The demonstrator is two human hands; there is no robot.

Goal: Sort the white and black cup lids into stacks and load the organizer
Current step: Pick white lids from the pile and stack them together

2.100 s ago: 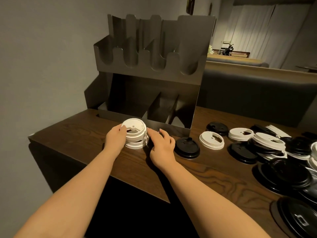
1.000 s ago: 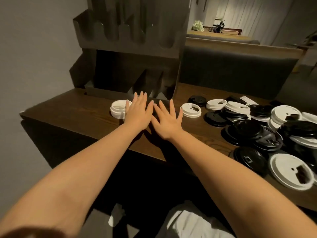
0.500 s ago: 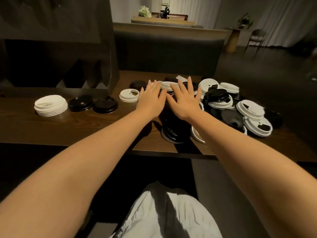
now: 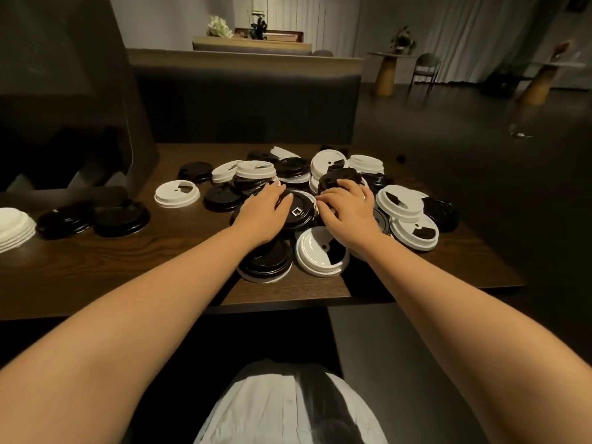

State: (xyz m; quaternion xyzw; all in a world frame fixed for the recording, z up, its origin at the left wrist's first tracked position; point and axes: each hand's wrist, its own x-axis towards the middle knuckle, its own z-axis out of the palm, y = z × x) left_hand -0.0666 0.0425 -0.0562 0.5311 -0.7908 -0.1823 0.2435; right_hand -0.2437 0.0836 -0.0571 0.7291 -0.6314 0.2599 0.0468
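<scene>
Both hands down on the lid pile, centre frame!

The left hand [image 4: 266, 210] lies flat, fingers nearly straight, on a black lid [image 4: 299, 213] between the hands; the right hand [image 4: 347, 208] curls loosely over the pile [image 4: 320, 187], and whether it holds anything I cannot tell. That lid is round, no long axis, touching the left fingertips, so the left looks nearer. A small white square mark shows on it; no readable writing. White stack [image 4: 14, 227] sits far left, organizer [image 4: 96, 91] upper left.

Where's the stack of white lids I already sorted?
In the head view, the white lid stack sits at the table's far left edge, beside two black lids and in front of the organizer.
</scene>
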